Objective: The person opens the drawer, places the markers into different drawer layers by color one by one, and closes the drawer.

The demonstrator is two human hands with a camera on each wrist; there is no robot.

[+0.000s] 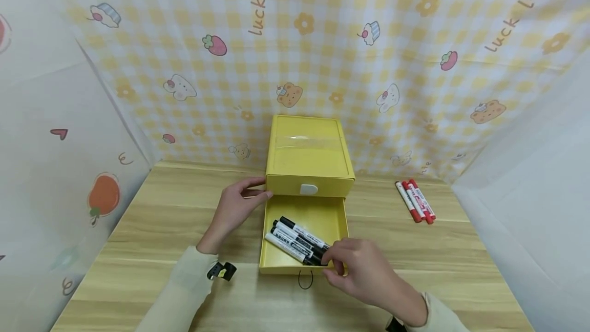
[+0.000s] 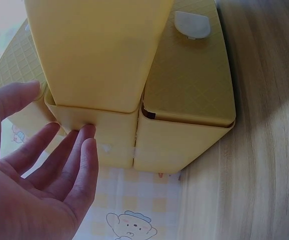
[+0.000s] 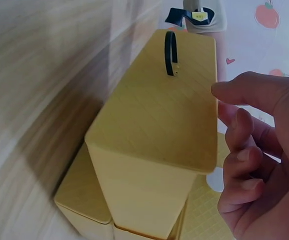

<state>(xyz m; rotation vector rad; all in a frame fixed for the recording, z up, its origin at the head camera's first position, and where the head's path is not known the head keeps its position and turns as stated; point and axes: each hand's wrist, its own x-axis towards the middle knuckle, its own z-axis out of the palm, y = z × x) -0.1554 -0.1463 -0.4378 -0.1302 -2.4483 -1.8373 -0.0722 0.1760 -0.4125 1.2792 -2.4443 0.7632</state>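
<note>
Black-capped markers (image 1: pixel 292 244) lie side by side inside the pulled-out yellow drawer (image 1: pixel 318 214), slanting from near its left wall toward its front right corner. Your right hand (image 1: pixel 364 270) is at this corner, with its fingers bent beside the ends of the markers. From these views one cannot tell whether these fingers grip a marker, grip the rim, or only touch. In the right wrist view, your thumb is at the edge of the drawer's front, which carries a black loop (image 3: pixel 168 55). Your left hand (image 1: pixel 237 208) has its fingers extended, and they rest against the left side of the yellow cabinet (image 1: pixel 311 163). This cabinet has three drawers, one above another, and the middle one is pulled out. The top drawer is closed and has a white handle (image 1: pixel 309 189). On the cabinet's top runs a strip of clear tape (image 1: pixel 309 142). To the right, well apart from the cabinet, red-capped markers (image 1: pixel 409 203) lie together on the wooden tabletop (image 1: pixel 415 260). Behind hangs a yellow checked cloth (image 1: pixel 322 60).
</note>
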